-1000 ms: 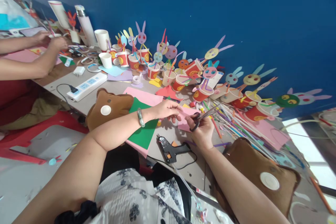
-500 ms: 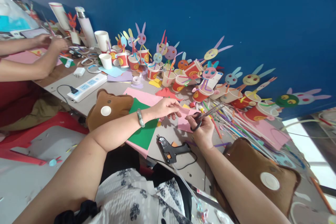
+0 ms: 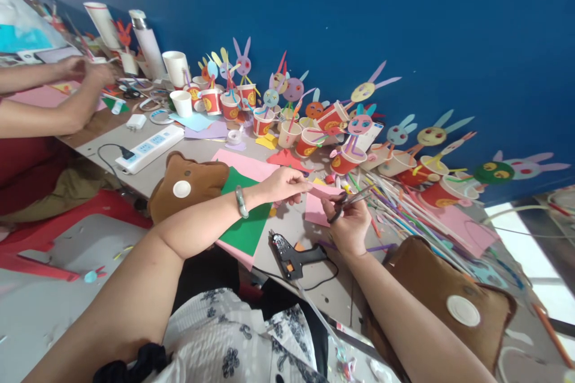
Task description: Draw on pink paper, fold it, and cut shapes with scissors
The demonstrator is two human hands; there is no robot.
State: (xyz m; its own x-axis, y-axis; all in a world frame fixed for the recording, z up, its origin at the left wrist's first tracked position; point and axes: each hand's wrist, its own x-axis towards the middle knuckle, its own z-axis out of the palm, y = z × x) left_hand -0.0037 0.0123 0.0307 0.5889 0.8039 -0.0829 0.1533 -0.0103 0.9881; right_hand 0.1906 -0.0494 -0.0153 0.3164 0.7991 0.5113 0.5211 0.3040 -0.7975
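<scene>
Between the fingertips of my left hand [image 3: 287, 184] is a small strip of pink paper [image 3: 324, 191], which stretches toward my right hand. My right hand [image 3: 351, 224] is closed on a pair of scissors [image 3: 345, 206] with dark handles, its blades pointing up and to the right. The strip's right end lies by the scissors; whether it touches the blades I cannot tell. Under the hands a larger pink sheet [image 3: 315, 212] lies on the table. Nearer to me rests a black glue gun [image 3: 291, 256] with its cord. Green paper [image 3: 247, 224] lies beneath my left forearm.
Paper cups with paper rabbit figures [image 3: 347, 158] line the blue wall. Colourful pipe cleaners [image 3: 413, 215] lie at the right. Brown bear-shaped cushions [image 3: 191, 182] flank my arms. A power strip [image 3: 150, 149] sits at the left, near another person's hands [image 3: 96, 72].
My left fingers have closed more tightly, and the pink strip now shows stretched between the hands. The scissors have turned slightly, their blades lying flatter and further left.
</scene>
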